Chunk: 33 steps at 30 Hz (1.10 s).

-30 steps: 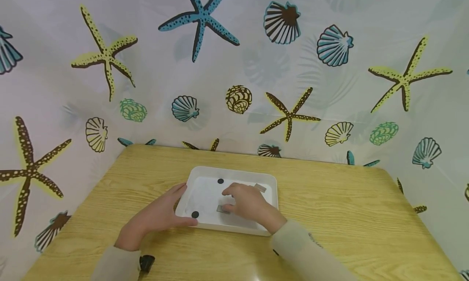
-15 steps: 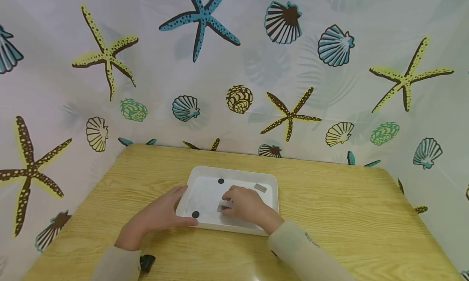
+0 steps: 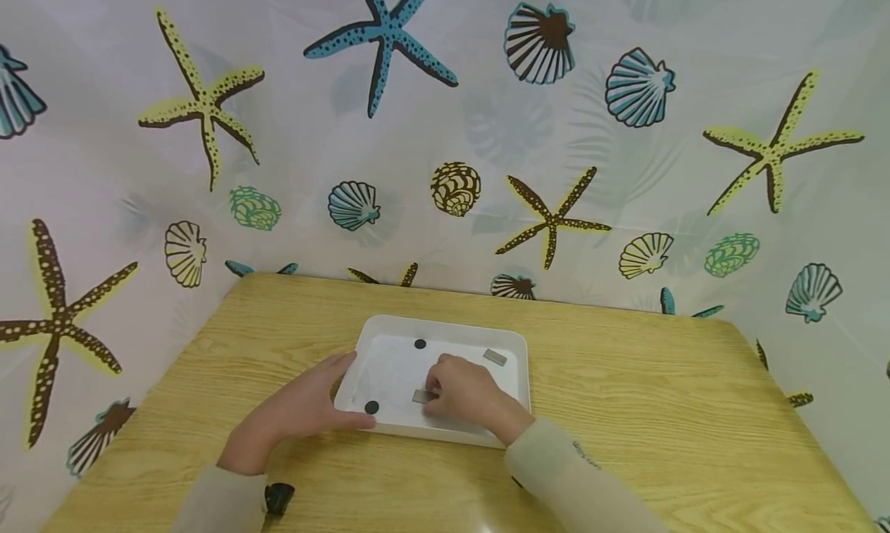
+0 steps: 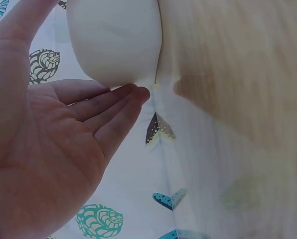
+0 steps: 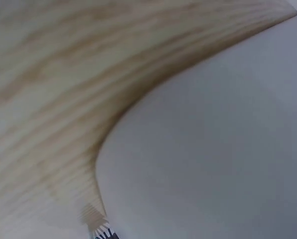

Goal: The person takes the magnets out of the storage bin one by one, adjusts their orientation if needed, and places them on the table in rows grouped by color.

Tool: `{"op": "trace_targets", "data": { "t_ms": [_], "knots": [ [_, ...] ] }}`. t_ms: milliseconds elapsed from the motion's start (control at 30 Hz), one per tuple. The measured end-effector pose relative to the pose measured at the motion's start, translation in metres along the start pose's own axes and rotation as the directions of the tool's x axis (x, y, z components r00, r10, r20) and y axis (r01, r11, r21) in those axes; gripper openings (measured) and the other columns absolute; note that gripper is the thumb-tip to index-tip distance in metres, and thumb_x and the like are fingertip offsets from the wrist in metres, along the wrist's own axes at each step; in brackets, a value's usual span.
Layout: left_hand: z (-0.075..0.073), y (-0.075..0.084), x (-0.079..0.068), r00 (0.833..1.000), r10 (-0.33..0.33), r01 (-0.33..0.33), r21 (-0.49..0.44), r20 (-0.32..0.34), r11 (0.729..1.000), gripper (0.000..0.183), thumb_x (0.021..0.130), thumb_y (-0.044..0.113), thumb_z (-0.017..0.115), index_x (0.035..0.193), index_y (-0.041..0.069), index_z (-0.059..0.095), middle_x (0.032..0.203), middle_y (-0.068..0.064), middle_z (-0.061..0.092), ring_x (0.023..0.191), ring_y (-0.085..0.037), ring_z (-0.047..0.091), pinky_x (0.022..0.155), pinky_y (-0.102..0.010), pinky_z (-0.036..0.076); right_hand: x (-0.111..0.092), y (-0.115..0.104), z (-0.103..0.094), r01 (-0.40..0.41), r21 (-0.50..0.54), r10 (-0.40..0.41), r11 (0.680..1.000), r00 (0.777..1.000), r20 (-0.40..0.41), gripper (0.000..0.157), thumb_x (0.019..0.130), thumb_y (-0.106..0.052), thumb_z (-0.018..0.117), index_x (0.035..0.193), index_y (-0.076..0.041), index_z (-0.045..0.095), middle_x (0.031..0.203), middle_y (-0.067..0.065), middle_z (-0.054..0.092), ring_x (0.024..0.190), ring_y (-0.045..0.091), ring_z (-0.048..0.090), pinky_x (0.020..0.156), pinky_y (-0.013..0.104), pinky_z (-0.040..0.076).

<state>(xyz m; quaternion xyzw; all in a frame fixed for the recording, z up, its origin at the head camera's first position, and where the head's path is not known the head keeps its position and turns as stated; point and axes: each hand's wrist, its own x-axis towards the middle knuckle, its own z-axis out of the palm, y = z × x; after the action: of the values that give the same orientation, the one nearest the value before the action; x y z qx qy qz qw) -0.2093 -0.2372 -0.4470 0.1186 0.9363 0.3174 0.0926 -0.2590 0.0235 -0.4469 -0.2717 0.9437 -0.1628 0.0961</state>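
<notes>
Right end of the grey block (image 3: 421, 396) covered by thumb and curled fingers of the right hand (image 3: 464, 395); a pinch is judged, though exact contact is hidden, and no fingers are shown in the right wrist view. The block's left end is seen inside the white tray (image 3: 452, 438), toward the near wall, around mid-length. Best held across its narrow sides, fingertips set low, so that it is not tipped or scraped. The tray is steadied by the left hand (image 3: 306, 405): fingers laid nearly straight against the left end, thumb along the near rim. Light pressure is advised there; by a hard push the tray could be skidded over the wooden table (image 3: 626, 402). Just beside the left thumb a black disc (image 3: 371, 407) lies, best left unknocked. Toward the far wall: a second disc (image 3: 420, 344); farther right, a second block (image 3: 496, 357).
</notes>
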Motion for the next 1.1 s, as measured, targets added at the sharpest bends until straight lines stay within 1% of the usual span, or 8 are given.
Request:
{"op": "trace_targets", "data": {
  "t_ms": [100,233,433,600,700,867,1000,1100],
  "knots": [
    [0.000,0.000,0.001,1.000,0.004,-0.004,-0.003,0.001,1.000,0.124,0.075,0.064,0.084,0.160,-0.004,0.026,0.165,-0.028,0.032,0.151,-0.046,0.035,0.120,-0.063,0.036,0.001,0.001,0.001,-0.026,0.025,0.025,0.999,1.000,0.002,0.021,0.086,-0.026,0.085,0.098,-0.011,0.079,0.093,-0.004,0.067,0.075,0.006,0.053,0.069,0.022,0.048],
    [-0.001,0.001,0.002,1.000,-0.002,0.002,0.000,0.004,1.000,0.124,0.075,0.064,0.084,0.161,-0.004,0.026,0.165,-0.028,0.032,0.152,-0.046,0.034,0.121,-0.063,0.035,0.001,0.001,0.001,-0.062,0.077,0.062,0.995,0.998,0.010,0.016,0.088,-0.023,0.083,0.095,-0.010,0.080,0.094,-0.002,0.071,0.074,0.007,0.054,0.069,0.022,0.049],
    [-0.001,0.002,0.002,1.000,-0.019,0.019,0.006,0.009,1.000,0.123,0.076,0.063,0.085,0.161,-0.004,0.026,0.165,-0.028,0.031,0.152,-0.047,0.034,0.121,-0.063,0.034,0.002,0.002,0.002,-0.084,0.103,0.081,0.991,0.996,0.035,0.010,0.088,-0.020,0.078,0.089,-0.011,0.080,0.088,-0.003,0.073,0.073,0.009,0.056,0.069,0.024,0.049],
    [-0.001,0.004,0.001,1.000,-0.014,0.014,0.005,0.009,1.000,0.122,0.076,0.060,0.085,0.160,-0.006,0.026,0.165,-0.029,0.032,0.152,-0.047,0.034,0.121,-0.063,0.034,0.003,0.002,0.003,-0.059,0.028,0.057,0.998,0.997,0.053,0.010,0.085,-0.021,0.077,0.078,-0.014,0.077,0.075,-0.007,0.068,0.067,0.009,0.054,0.064,0.023,0.045],
    [0.000,0.004,0.001,1.000,-0.008,0.008,-0.004,0.006,1.000,0.121,0.077,0.059,0.085,0.160,-0.006,0.026,0.165,-0.029,0.032,0.152,-0.047,0.034,0.121,-0.063,0.034,0.004,0.002,0.003,-0.019,-0.053,0.022,0.998,0.998,0.053,0.017,0.085,-0.024,0.077,0.070,-0.016,0.074,0.069,-0.007,0.063,0.063,0.009,0.050,0.059,0.022,0.041],
    [0.001,0.003,0.001,1.000,0.005,-0.005,-0.008,-0.002,1.000,0.121,0.077,0.058,0.086,0.160,-0.006,0.026,0.165,-0.028,0.033,0.151,-0.047,0.035,0.121,-0.063,0.035,0.005,0.008,0.000,0.047,-0.181,-0.041,0.982,0.998,0.039,0.029,0.084,-0.028,0.076,0.060,-0.017,0.065,0.070,-0.008,0.055,0.063,0.008,0.044,0.054,0.023,0.036],
    [0.001,0.004,0.001,1.000,0.003,-0.003,-0.005,-0.002,1.000,0.122,0.076,0.059,0.086,0.160,-0.007,0.026,0.164,-0.029,0.033,0.151,-0.047,0.036,0.120,-0.063,0.036,0.004,0.016,-0.004,0.058,-0.182,-0.054,0.982,0.998,0.027,0.028,0.082,-0.025,0.075,0.058,-0.019,0.061,0.073,-0.007,0.055,0.065,0.009,0.044,0.056,0.024,0.036],
    [0.001,0.006,0.000,1.000,-0.014,0.014,0.011,0.001,1.000,0.124,0.076,0.061,0.086,0.160,-0.007,0.025,0.164,-0.030,0.032,0.151,-0.047,0.036,0.120,-0.063,0.036,0.003,0.020,-0.010,0.060,-0.179,-0.059,0.982,0.998,0.009,0.021,0.081,-0.024,0.074,0.063,-0.019,0.064,0.076,-0.008,0.057,0.067,0.009,0.046,0.058,0.025,0.040]
  ]
}}
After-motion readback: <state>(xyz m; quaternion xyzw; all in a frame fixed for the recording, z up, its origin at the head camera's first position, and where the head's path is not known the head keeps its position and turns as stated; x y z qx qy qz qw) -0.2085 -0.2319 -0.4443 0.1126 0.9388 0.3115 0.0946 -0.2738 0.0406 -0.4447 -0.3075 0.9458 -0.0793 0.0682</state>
